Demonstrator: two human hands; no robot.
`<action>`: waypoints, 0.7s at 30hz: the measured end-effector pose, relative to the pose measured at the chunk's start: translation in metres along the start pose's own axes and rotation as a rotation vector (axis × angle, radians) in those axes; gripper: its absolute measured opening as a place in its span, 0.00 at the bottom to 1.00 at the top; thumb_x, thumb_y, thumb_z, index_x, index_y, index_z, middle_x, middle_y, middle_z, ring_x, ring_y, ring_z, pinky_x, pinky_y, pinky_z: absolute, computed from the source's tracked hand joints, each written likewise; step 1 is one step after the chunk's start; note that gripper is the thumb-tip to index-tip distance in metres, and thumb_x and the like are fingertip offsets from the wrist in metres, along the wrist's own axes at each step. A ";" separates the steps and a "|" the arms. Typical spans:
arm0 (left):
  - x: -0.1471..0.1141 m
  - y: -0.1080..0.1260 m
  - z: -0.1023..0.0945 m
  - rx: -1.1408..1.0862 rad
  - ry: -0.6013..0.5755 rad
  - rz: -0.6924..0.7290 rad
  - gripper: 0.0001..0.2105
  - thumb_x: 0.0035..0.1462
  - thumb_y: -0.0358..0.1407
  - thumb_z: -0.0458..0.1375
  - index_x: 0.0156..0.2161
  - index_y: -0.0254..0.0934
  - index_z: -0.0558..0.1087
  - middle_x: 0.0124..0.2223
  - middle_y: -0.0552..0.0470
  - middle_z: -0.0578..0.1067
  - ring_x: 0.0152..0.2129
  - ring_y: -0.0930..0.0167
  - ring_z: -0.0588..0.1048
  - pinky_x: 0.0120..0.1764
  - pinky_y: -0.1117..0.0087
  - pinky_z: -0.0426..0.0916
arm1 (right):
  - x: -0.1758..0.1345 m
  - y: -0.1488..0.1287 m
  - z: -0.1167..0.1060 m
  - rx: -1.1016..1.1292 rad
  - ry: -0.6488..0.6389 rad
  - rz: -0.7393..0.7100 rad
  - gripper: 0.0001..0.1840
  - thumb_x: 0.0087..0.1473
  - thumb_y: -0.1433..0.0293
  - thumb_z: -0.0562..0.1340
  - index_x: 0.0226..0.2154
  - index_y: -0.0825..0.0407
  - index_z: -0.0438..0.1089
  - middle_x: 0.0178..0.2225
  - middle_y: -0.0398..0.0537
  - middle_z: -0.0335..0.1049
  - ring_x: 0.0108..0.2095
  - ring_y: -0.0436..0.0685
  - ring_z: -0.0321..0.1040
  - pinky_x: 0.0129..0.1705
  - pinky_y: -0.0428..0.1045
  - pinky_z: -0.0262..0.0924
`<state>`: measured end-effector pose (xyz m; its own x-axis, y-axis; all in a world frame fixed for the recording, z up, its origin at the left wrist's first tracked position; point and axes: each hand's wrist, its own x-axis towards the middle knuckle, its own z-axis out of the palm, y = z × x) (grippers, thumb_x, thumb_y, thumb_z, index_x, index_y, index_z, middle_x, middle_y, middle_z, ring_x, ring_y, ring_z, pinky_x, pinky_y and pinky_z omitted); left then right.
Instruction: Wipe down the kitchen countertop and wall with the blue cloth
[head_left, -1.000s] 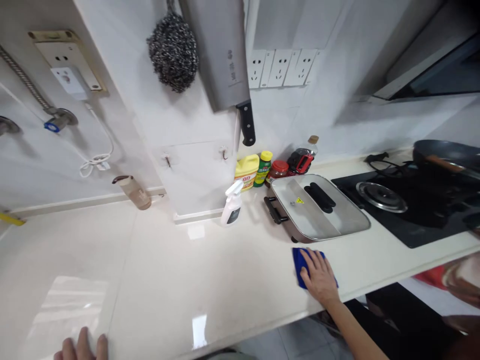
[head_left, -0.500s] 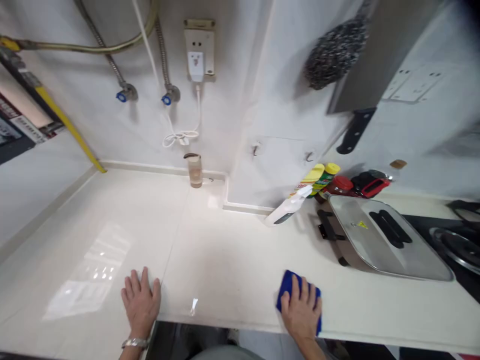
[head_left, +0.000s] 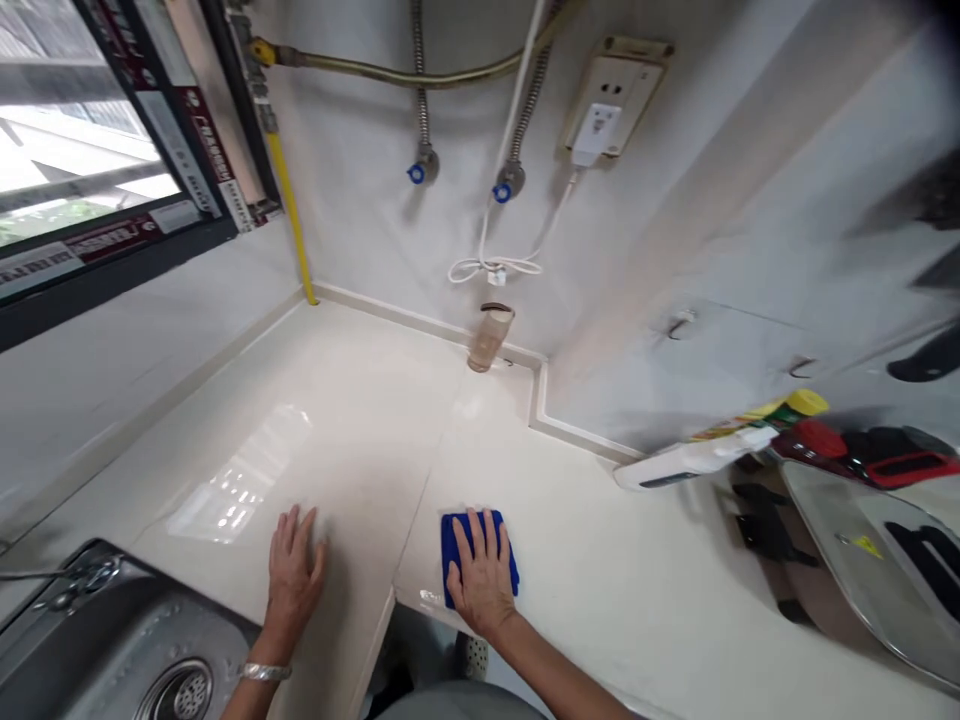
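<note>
A folded blue cloth (head_left: 450, 550) lies on the white countertop (head_left: 570, 600) near its front edge. My right hand (head_left: 484, 580) presses it down from above, with the fingers spread over it and the thumb at its left side. My left hand (head_left: 295, 570) is over the counter to the left, close to the sink, fingers stretched out and holding nothing. Whether its palm touches the surface I cannot tell. A metal watch or bracelet (head_left: 265, 671) is around the left wrist.
At the lower left is a steel sink (head_left: 150, 610). A glass with a brownish tint (head_left: 491, 340) stands by the back wall, below a looped white cable (head_left: 495, 268). A white bottle (head_left: 694, 460) and a lidded electric pan (head_left: 862, 570) are on the right. The window (head_left: 82, 130) is upper left.
The view has swung left, bringing the sink and window into sight. My right hand and the blue cloth have come leftward along the counter, nearer the corner seam. My left hand stays open.
</note>
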<state>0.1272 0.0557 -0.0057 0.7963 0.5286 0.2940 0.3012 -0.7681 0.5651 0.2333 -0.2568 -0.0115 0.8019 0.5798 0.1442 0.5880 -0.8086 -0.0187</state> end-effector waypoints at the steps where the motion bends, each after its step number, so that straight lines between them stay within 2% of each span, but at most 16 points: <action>1: -0.003 -0.008 -0.006 0.031 0.004 -0.034 0.23 0.65 0.43 0.46 0.60 0.35 0.65 0.68 0.38 0.60 0.69 0.56 0.52 0.67 0.45 0.53 | 0.012 -0.012 0.000 0.010 0.001 -0.043 0.44 0.59 0.54 0.56 0.71 0.49 0.39 0.72 0.55 0.38 0.71 0.76 0.29 0.68 0.72 0.30; 4: -0.024 -0.024 -0.016 0.092 0.002 -0.104 0.24 0.64 0.42 0.46 0.61 0.33 0.65 0.68 0.37 0.59 0.69 0.54 0.48 0.66 0.43 0.53 | 0.038 -0.047 0.002 0.039 0.011 -0.146 0.45 0.59 0.56 0.56 0.71 0.49 0.37 0.72 0.57 0.37 0.70 0.77 0.32 0.68 0.74 0.29; 6: -0.047 -0.025 -0.018 0.125 0.001 -0.090 0.24 0.65 0.40 0.47 0.62 0.32 0.64 0.69 0.35 0.59 0.70 0.54 0.47 0.66 0.43 0.53 | 0.048 -0.070 0.004 0.060 0.015 -0.212 0.46 0.58 0.56 0.57 0.71 0.49 0.36 0.72 0.58 0.36 0.70 0.78 0.32 0.67 0.74 0.29; 10: -0.097 -0.009 -0.018 0.211 0.008 -0.069 0.25 0.65 0.37 0.49 0.66 0.34 0.60 0.71 0.36 0.54 0.70 0.55 0.45 0.66 0.44 0.52 | 0.059 -0.109 0.008 0.099 0.018 -0.338 0.47 0.58 0.57 0.57 0.71 0.50 0.35 0.72 0.58 0.34 0.70 0.78 0.30 0.67 0.75 0.28; 15: -0.145 0.010 -0.028 0.259 0.076 -0.180 0.30 0.65 0.36 0.50 0.70 0.37 0.51 0.73 0.38 0.49 0.70 0.55 0.44 0.65 0.43 0.55 | 0.085 -0.143 0.013 0.091 0.002 -0.467 0.45 0.58 0.58 0.56 0.71 0.50 0.36 0.72 0.56 0.36 0.71 0.76 0.29 0.67 0.74 0.28; 18: -0.181 0.010 -0.040 0.294 0.092 -0.233 0.31 0.65 0.36 0.50 0.70 0.39 0.49 0.73 0.39 0.50 0.70 0.55 0.45 0.64 0.44 0.57 | 0.107 -0.161 0.017 0.088 0.007 -0.503 0.43 0.59 0.59 0.56 0.71 0.50 0.39 0.73 0.56 0.36 0.71 0.75 0.29 0.68 0.73 0.29; 21: -0.234 0.004 -0.054 0.360 0.101 -0.334 0.28 0.65 0.36 0.48 0.70 0.40 0.52 0.72 0.39 0.52 0.70 0.56 0.47 0.64 0.43 0.57 | 0.128 -0.182 0.021 0.126 0.027 -0.519 0.41 0.60 0.58 0.55 0.70 0.51 0.44 0.72 0.57 0.36 0.70 0.75 0.30 0.68 0.72 0.30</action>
<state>-0.0860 -0.0516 -0.0309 0.5759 0.7857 0.2256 0.7071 -0.6173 0.3450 0.2313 -0.0336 -0.0106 0.3997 0.8963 0.1918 0.9163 -0.3965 -0.0565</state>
